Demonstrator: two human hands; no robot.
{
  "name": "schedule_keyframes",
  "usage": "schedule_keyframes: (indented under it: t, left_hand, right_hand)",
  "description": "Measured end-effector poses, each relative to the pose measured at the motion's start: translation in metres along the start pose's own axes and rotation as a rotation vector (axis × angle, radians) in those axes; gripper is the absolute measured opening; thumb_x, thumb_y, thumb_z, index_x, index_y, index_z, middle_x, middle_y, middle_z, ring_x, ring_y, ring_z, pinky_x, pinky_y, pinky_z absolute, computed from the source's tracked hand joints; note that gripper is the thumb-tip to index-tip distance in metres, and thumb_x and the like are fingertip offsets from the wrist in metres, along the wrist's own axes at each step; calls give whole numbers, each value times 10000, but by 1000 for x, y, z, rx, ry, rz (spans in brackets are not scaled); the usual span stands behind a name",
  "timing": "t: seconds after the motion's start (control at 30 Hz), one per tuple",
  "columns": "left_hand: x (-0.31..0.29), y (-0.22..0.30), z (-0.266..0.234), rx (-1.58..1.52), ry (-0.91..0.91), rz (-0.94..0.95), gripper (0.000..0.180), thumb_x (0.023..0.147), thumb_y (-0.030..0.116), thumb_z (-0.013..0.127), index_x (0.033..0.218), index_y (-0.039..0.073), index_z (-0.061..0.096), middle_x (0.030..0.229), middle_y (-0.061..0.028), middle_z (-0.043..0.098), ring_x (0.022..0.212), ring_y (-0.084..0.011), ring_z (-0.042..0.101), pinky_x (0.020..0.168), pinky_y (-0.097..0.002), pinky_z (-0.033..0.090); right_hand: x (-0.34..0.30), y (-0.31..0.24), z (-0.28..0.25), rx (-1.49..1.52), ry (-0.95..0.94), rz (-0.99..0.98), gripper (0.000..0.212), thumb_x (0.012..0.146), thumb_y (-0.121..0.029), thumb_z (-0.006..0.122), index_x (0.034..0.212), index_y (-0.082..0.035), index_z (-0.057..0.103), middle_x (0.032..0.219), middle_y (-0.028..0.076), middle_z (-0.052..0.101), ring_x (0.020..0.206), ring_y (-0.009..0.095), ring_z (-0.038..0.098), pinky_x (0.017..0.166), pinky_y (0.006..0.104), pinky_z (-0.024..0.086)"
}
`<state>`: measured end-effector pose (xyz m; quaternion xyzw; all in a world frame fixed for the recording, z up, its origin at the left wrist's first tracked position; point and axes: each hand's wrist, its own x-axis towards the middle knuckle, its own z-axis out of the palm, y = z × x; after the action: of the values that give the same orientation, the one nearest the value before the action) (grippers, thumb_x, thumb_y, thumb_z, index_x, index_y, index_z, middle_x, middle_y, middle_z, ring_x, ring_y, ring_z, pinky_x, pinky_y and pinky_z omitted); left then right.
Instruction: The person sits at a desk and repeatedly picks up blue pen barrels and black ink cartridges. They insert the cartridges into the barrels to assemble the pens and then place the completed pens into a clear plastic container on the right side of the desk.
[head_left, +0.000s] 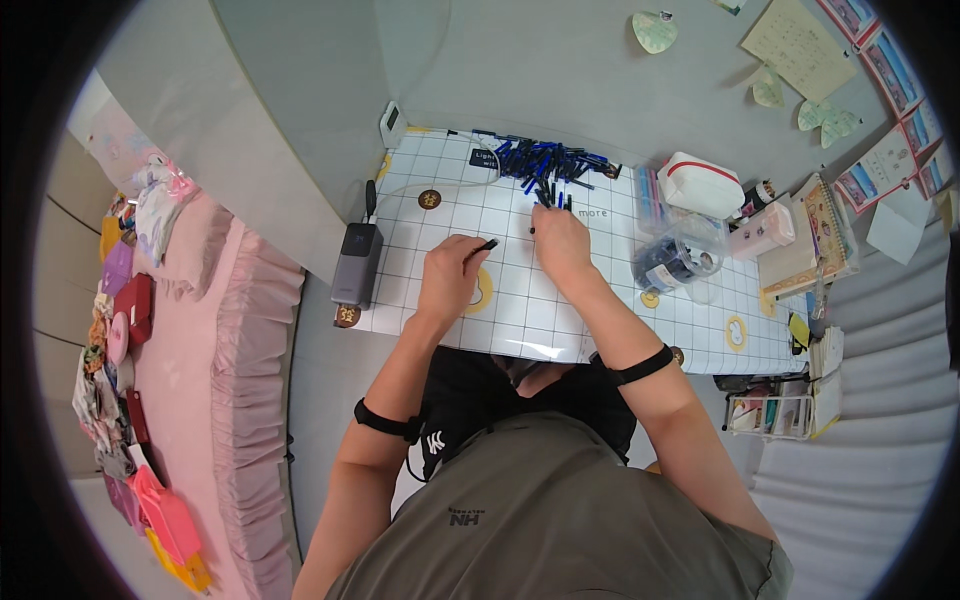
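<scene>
My left hand (450, 280) is closed over the table, pinching a short black pen-like piece (487, 246) that juts out to the right of its fingertips. Farther right, my right hand (562, 243) reaches to the near edge of a pile of slim black and blue pen-like pieces (550, 162). Its fingers are curled together against a few of these pieces. A dark tip shows at its left side, but what the fingers hold is mostly hidden. Both hands are above a white table with a grid pattern (400, 270).
A grey power bank (357, 265) with a white cable stands at the table's left edge. To the right are a clear plastic jar (690, 250) with dark pieces inside, a white pouch (702, 182), a pink box (762, 233) and upright notebooks (825, 235). A wall rises behind.
</scene>
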<state>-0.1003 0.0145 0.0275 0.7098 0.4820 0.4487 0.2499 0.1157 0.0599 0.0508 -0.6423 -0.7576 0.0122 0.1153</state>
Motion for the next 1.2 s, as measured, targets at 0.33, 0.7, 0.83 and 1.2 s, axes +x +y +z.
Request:
schedule_keyframes:
  t: [0.33, 0.7, 0.83, 1.2]
  left_hand:
    - [-2, 8, 23, -255, -50, -237, 212, 1052, 44, 761, 1231, -69, 762, 1016, -121, 848, 893, -169, 822, 809, -287, 644]
    - [-8, 45, 66, -410, -142, -321, 259, 1073, 69, 753, 1281, -86, 731, 1069, -120, 843, 1002, -153, 799, 923, -282, 631]
    - [-9, 55, 95, -602, -165, -318, 279, 1078, 73, 754, 1297, -96, 719, 1131, -125, 829, 1036, -148, 785, 956, -286, 624]
    - [3, 55, 113, -238, -133, -28, 190, 956, 35, 860, 1129, -17, 802, 1032, -101, 795, 915, -197, 777, 857, -293, 621]
  right_hand:
    - [-45, 1, -4, -17, 66, -241, 107, 873, 9, 706, 955, -33, 759, 1005, 163, 780, 1031, 340, 744, 941, 421, 611]
    - [-96, 46, -20, 929, 216, 119, 218, 965, 25, 779, 1178, -22, 780, 1079, 117, 786, 973, 255, 767, 853, 370, 609]
    - [-103, 53, -8, 1194, 265, 229, 206, 997, 11, 772, 1202, -11, 783, 1137, 94, 804, 982, 184, 780, 861, 312, 611]
    - [-106, 84, 11, 1082, 331, 99, 198, 951, 15, 809, 1145, -26, 802, 1141, 97, 811, 1016, 231, 783, 892, 329, 605]
